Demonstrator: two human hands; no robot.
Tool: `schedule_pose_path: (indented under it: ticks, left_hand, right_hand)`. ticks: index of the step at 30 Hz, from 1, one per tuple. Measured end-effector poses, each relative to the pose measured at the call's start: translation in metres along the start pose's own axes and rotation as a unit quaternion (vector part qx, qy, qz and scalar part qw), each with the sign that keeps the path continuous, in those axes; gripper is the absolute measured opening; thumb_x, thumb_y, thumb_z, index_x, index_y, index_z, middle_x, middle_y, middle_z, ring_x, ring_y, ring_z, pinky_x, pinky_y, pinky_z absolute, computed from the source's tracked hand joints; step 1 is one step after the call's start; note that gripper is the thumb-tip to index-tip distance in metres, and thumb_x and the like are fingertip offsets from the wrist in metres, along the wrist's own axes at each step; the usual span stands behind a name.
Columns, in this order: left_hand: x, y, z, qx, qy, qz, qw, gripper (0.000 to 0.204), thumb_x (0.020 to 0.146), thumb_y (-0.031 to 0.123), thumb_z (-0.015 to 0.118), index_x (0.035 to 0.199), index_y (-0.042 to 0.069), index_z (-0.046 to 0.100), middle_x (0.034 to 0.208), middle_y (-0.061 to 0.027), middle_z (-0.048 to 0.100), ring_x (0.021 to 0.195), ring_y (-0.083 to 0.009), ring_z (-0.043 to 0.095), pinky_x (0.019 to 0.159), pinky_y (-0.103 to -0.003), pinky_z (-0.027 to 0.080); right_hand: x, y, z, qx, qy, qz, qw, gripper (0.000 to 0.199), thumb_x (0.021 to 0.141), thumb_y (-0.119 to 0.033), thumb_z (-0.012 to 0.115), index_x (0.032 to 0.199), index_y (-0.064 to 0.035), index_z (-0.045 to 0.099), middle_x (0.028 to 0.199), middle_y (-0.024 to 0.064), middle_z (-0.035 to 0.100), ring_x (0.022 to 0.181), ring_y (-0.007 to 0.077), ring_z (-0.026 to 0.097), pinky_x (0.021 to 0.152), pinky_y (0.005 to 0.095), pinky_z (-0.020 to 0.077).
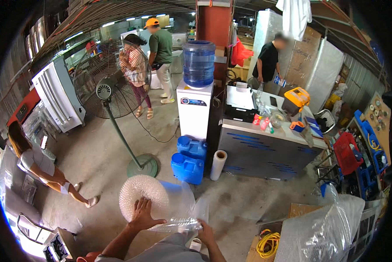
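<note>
A large roll of bubble wrap is right in front of me, its coiled end turned toward the lower left. My left hand lies against that end near the core, fingers stretched and thumb pointing right. A loose sheet of the wrap hangs off the roll toward me. My right hand is closed on the edge of this sheet, to the right of my left hand. The fingertips of the right hand are partly hidden by the clear plastic.
Beyond the roll stand a pedestal fan, blue jerrycans, a water dispenser and an upright film roll. A counter is at right. Plastic-wrapped goods and a yellow cord lie lower right. Several people stand around; one is at left.
</note>
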State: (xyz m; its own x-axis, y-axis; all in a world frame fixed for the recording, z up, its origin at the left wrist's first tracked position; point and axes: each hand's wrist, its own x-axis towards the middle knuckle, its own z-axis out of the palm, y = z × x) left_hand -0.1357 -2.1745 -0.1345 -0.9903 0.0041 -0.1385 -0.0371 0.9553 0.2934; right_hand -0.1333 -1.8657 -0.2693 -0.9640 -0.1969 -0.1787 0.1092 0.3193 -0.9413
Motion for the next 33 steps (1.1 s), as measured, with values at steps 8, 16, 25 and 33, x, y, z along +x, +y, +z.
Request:
schedule_pose_path:
  ticks: [8, 16, 25, 33]
  left_hand:
    - [-0.052, -0.017, 0.026, 0.083, 0.06, 0.068, 0.992, 0.125, 0.066, 0.082, 0.068, 0.145, -0.01, 0.038, 0.149, -0.0327, 0.039, 0.149, -0.0375, 0.026, 0.124, -0.052, 0.003]
    - [-0.1, -0.066, 0.009, -0.047, 0.091, -0.093, 0.99, 0.107, 0.073, 0.078, 0.064, 0.131, -0.011, 0.052, 0.114, -0.0337, 0.065, 0.12, -0.0422, 0.059, 0.116, -0.055, 0.022]
    - [-0.228, -0.088, 0.031, -0.136, -0.028, 0.104, 0.985, 0.134, 0.067, 0.078, 0.073, 0.146, -0.019, 0.026, 0.134, -0.0401, 0.05, 0.133, -0.0478, 0.047, 0.115, -0.045, 0.034]
    - [-0.26, 0.022, 0.037, -0.046, -0.035, 0.034, 0.998, 0.131, 0.074, 0.086, 0.055, 0.153, -0.011, 0.017, 0.142, -0.0343, 0.047, 0.135, -0.043, 0.045, 0.119, -0.049, 0.026]
  right_hand:
    - [-0.132, 0.017, 0.063, -0.132, -0.049, 0.058, 0.988, 0.042, 0.09, -0.013, 0.059, 0.131, -0.006, 0.06, 0.111, 0.0224, 0.07, 0.105, 0.0358, 0.069, 0.091, 0.0414, 0.0535]
    - [-0.253, 0.023, 0.083, -0.234, 0.006, 0.012, 0.972, 0.035, 0.093, -0.028, 0.061, 0.122, -0.0087, 0.065, 0.104, 0.0182, 0.072, 0.094, 0.0362, 0.069, 0.084, 0.0438, 0.0536]
    - [-0.374, -0.068, 0.063, 0.02, 0.122, 0.096, 0.988, 0.036, 0.087, -0.011, 0.055, 0.117, 0.0046, 0.067, 0.088, 0.0121, 0.072, 0.068, 0.0201, 0.064, 0.06, 0.0345, 0.0505]
    - [-0.486, -0.057, 0.017, 0.085, -0.03, 0.254, 0.963, 0.032, 0.097, -0.025, 0.056, 0.113, -0.0014, 0.071, 0.063, -0.0011, 0.054, 0.052, 0.0087, 0.046, 0.046, 0.0253, 0.034]
